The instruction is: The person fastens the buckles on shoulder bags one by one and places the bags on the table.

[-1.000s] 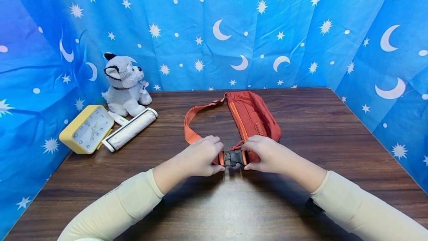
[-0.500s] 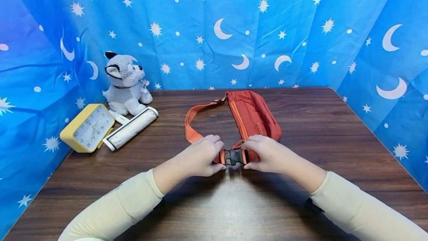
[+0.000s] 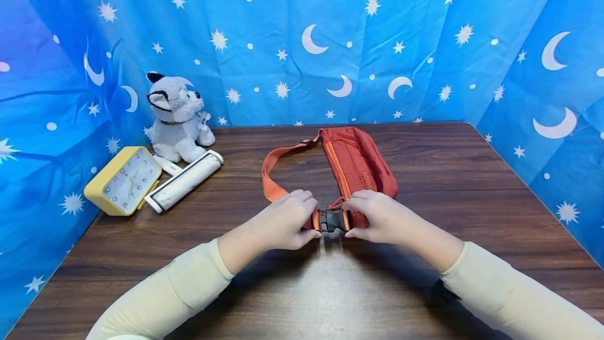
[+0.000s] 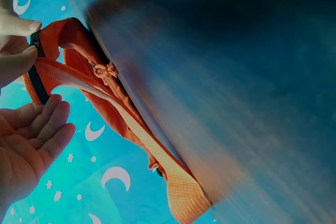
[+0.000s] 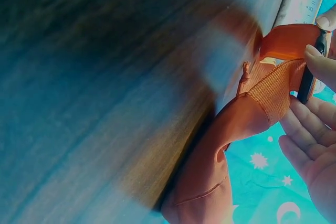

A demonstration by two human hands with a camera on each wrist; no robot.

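A red waist bag point(image 3: 360, 164) lies on the table with its orange strap point(image 3: 272, 169) looped out to the left. Between my hands is the bag's black side-release buckle point(image 3: 336, 220), its two halves joined in a line. My left hand point(image 3: 289, 220) pinches the buckle's left end where the webbing threads in, thumb below and fingers above. My right hand point(image 3: 379, 219) pinches its right end in the same way. In the left wrist view the strap point(image 4: 131, 116) runs down from the buckle to the tabletop. The right wrist view shows the buckle point(image 5: 306, 83) edge-on between thumb and fingers.
On the left of the table stand a yellow alarm clock point(image 3: 123, 181), a white lint roller point(image 3: 185, 181) and a grey plush dog point(image 3: 176, 117). A blue curtain point(image 3: 264, 46) with moons and stars rises along the table's back and sides.
Both hands keep their grip on the buckle, which has shifted very slightly to the right in the head view. Everything else stays put.
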